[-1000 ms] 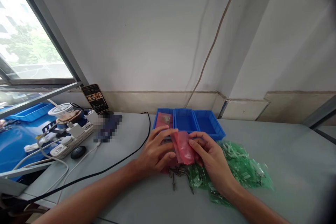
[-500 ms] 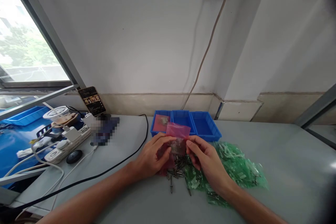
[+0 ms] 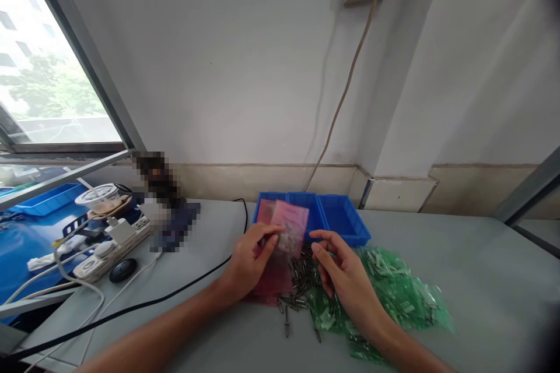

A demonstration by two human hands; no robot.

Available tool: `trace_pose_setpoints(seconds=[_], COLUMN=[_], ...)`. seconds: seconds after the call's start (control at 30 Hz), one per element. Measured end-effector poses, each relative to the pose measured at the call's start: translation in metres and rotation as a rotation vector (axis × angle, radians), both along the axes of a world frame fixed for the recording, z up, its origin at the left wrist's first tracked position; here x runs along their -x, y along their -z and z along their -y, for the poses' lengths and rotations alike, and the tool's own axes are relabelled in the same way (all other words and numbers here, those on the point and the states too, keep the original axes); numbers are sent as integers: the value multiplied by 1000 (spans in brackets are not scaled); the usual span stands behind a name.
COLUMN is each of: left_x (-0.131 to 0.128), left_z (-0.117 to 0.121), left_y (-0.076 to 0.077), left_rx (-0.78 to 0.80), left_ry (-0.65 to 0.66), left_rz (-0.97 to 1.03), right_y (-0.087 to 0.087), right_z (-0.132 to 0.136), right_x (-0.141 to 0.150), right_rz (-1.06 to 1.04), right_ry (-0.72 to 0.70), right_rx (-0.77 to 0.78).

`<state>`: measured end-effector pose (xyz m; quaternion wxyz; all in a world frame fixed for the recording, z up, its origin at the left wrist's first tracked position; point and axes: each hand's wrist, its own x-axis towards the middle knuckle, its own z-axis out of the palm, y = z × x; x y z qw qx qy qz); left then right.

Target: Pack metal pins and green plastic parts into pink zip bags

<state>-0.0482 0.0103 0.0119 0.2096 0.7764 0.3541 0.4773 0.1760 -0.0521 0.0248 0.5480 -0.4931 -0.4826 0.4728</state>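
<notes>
My left hand (image 3: 251, 256) pinches a small pink zip bag (image 3: 292, 224) by its left edge, with small metallic pieces showing through the plastic. To the right of the bag, my right hand (image 3: 339, 262) is apart from it, fingers curled loosely with a gap and nothing visible between them. A pile of metal rivets (image 3: 301, 274) lies on the table below the hands. Another pink bag (image 3: 273, 287) lies flat under my left hand. Green plastic bags (image 3: 402, 291) holding pieces lie beside and beneath my right hand.
Three blue bins (image 3: 343, 218) stand in a row behind the hands, a pink bag in the left one. A black cable (image 3: 175, 289) crosses the table at left. Further left are a mouse (image 3: 123, 270), a power strip (image 3: 94, 262) and a lidded cup (image 3: 97, 195).
My right hand has let go of the pink bag and drawn slightly away. The bag, still in my left hand, has shifted left and tilted. The camera view has tipped upward a little.
</notes>
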Motion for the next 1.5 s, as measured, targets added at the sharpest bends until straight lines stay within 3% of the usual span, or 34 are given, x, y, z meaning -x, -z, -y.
trace_pose_setpoints(seconds=[0.1,0.17,0.3,0.5,0.67,0.9,1.17,1.5], left_x=[7,10,13,13,15,13,15,10], left_z=[-14,-23,-34,-41,-46,-39,-36,-29], left_y=[1,3,7,16,21,16,15,17], left_rx=[65,73,22,-15,-64,-141,-168,-248], left_ry=[-213,-282,-276,-226,-288,-409,-350,-224], left_rz=[44,33,-30,-148,-262,-374,-481,-533], right_y=[-2,-2,0,6,13,14,8,13], right_z=[1,2,4,9,12,12,15,11], right_x=[1,1,0,1,4,3,2,1], right_rz=[-10,0,186,816,1025,1082,1080,987], right_ry=[5,4,21,-157,-211,-227,-278,-326], right_rx=[-16,-22,-94,-435,-506,-486,-537,-694])
